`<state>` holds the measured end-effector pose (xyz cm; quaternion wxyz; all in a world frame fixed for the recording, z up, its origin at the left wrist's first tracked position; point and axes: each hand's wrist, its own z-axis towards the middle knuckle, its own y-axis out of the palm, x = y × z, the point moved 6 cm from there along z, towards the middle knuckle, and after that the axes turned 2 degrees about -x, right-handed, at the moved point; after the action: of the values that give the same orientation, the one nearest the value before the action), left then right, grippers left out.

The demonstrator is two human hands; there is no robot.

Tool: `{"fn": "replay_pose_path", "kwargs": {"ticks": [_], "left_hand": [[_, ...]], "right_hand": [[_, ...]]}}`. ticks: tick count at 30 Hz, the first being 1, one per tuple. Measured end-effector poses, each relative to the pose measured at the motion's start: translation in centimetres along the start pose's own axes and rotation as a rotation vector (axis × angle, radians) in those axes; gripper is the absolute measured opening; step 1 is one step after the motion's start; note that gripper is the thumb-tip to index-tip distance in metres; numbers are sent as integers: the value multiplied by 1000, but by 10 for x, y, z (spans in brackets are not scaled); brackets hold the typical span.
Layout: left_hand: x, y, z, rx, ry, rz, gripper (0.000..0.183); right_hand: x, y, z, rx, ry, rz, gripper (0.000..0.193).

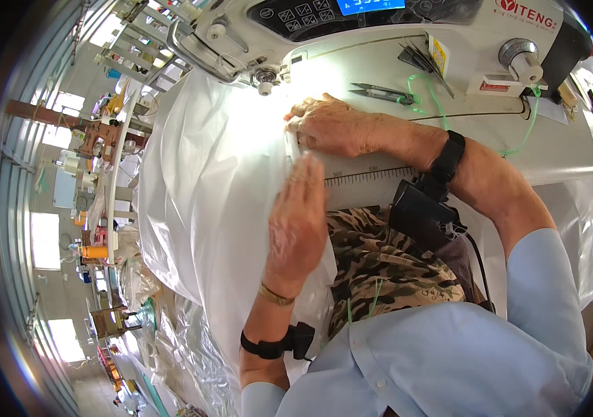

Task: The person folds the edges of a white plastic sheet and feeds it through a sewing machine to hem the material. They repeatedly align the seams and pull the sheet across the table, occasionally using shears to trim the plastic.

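A large sheet of thin white fabric (199, 181) lies across the sewing table and hangs off its near edge. My left hand (298, 222) rests flat on the fabric's edge, fingers pointing toward the machine. My right hand (331, 126) presses palm-down on the same edge just below the needle area (264, 82) of a white industrial sewing machine (380, 28). Both hands touch the cloth with fingers together; neither grips it. Black bands sit on both wrists.
Thread snips (380, 92) and tweezers (425, 62) lie on the machine bed, with green thread (442, 104) trailing nearby. A printed ruler strip (366, 174) runs along the table edge. Thread stands and more white fabric piles (171, 333) fill the left side.
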<state>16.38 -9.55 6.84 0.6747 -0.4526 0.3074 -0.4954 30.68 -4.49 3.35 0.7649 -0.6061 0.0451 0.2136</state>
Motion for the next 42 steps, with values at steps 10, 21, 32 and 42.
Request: {"fn": "replay_pose_path", "kwargs": {"ticks": [10, 21, 32, 42], "left_hand": [[-40, 1, 8, 48, -51, -146, 36], [-54, 21, 5, -60, -29, -196, 40], [-75, 32, 27, -86, -36, -313, 45], [-100, 37, 51, -111, -79, -430, 48]], "right_hand": [[0, 3, -9, -72, -17, -76, 32], [-1, 4, -6, -40, 30, -74, 34], [11, 5, -9, 104, -47, -48, 28], [-5, -12, -5, 97, -72, 51, 24]]}}
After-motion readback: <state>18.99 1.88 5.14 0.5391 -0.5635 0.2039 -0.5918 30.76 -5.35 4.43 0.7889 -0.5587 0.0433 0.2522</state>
